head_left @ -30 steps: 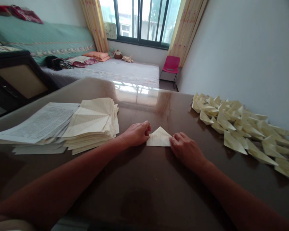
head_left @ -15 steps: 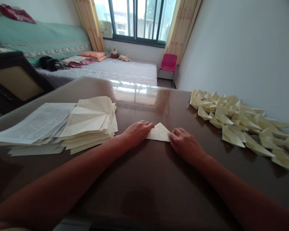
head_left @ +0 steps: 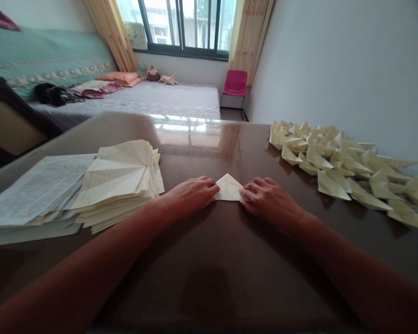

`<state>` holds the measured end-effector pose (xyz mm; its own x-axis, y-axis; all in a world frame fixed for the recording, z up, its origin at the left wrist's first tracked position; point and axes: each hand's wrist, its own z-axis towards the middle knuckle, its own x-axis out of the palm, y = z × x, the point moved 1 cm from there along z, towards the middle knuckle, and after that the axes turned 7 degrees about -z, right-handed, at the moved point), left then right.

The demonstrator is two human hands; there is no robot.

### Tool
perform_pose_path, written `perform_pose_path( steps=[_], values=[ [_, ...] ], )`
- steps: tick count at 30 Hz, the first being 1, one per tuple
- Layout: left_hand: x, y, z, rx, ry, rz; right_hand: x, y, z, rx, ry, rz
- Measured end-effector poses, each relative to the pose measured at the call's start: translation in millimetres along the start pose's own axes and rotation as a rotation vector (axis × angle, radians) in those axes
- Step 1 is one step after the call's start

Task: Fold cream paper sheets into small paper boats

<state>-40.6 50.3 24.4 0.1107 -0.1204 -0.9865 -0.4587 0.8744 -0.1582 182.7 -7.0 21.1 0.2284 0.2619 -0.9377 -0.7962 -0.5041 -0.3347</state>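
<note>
A small cream sheet of paper (head_left: 228,189), folded into a triangle with its point away from me, lies on the brown tabletop (head_left: 209,260). My left hand (head_left: 197,195) is closed on its left corner, fingertips pressed together at the edge. At the right corner my right hand (head_left: 263,197) pinches the paper, its thumb low and its fingers curled over the top. Both palms stay close to the table, and the undersides of the fingers are hidden.
To the left lie a stack of cream paper sheets (head_left: 116,178) and a pile of printed pages (head_left: 38,188). Many folded paper boats (head_left: 337,160) crowd the right side by the wall. Beyond the table stand a bed (head_left: 181,99) and a pink chair (head_left: 235,83).
The camera view has shifted slightly to the right. Both hands remain at the corners of the folded paper; my right hand's thumb now shows lower, apart from its fingers.
</note>
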Motion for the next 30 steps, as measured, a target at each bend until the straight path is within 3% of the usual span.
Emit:
perform_pose_path(
  steps=[16, 24, 30],
  values=[
    [11.6, -14.3, 4.8, -0.051, 0.005, 0.123, -0.6, 5.2, 0.0, 0.056, -0.014, -0.049],
    [11.1, 16.8, 4.4, -0.040, -0.133, -0.281, 12.2, -8.9, 2.7, 0.170, -0.045, 0.183],
    [14.6, 32.1, 6.1, -0.308, -0.166, -0.454, 27.3, -17.9, 5.8, 0.274, -0.105, 0.536]
  ],
)
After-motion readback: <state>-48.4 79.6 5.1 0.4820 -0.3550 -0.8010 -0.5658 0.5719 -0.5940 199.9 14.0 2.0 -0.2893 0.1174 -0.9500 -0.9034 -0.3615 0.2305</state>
